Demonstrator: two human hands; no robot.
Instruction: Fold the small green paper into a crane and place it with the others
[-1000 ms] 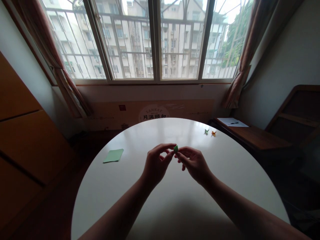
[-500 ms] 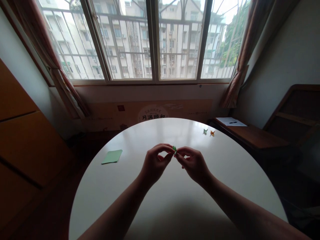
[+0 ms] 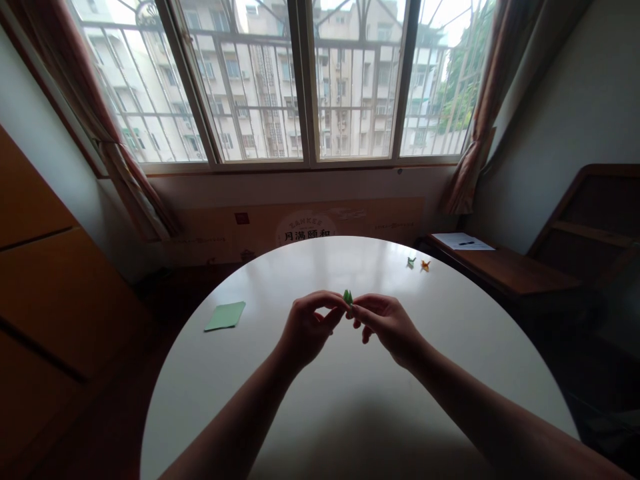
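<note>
A tiny folded green paper piece (image 3: pixel 347 297) is pinched between the fingertips of both hands above the middle of the round white table (image 3: pixel 450 347). My left hand (image 3: pixel 307 328) grips it from the left with thumb and forefinger, the other fingers curled. My right hand (image 3: pixel 386 324) pinches it from the right in the same way. Most of the paper is hidden by the fingertips.
A stack of green paper sheets (image 3: pixel 225 315) lies at the table's left. Two small folded figures, one green (image 3: pixel 411 262) and one orange (image 3: pixel 425 265), sit at the far right. A wooden bench (image 3: pixel 505 270) with a sheet and pen (image 3: pixel 463 242) stands to the right, under the window.
Both hands have stayed together over the table's middle. The fingertips have shifted slightly on the green piece, which now sticks up a little above them.
</note>
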